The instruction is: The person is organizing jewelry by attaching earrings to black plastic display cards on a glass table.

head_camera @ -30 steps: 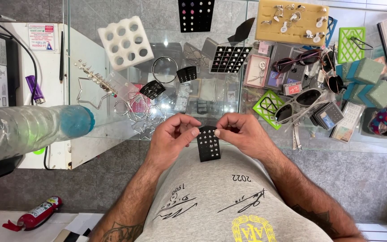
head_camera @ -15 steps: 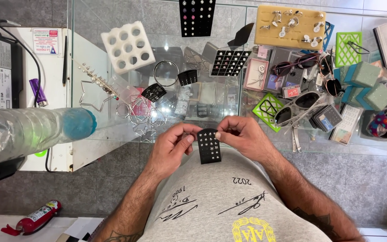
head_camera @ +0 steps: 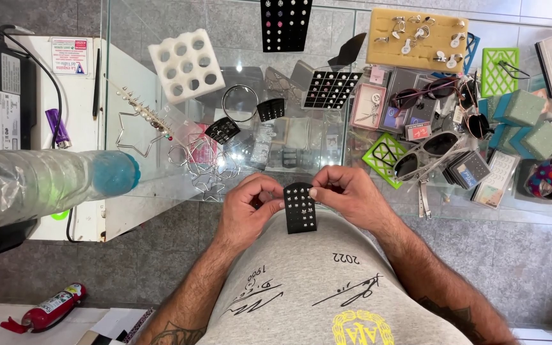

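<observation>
Both hands, left hand (head_camera: 245, 207) and right hand (head_camera: 346, 198), pinch a black earring card (head_camera: 300, 207) by its top corners just before the glass worktop (head_camera: 161, 160), apparently inspecting it; steady fingertip control comes next.

Grey tiled floor (head_camera: 519, 268), glass counter (head_camera: 161, 128) in daylight, white cabinet (head_camera: 84, 96) at left
</observation>
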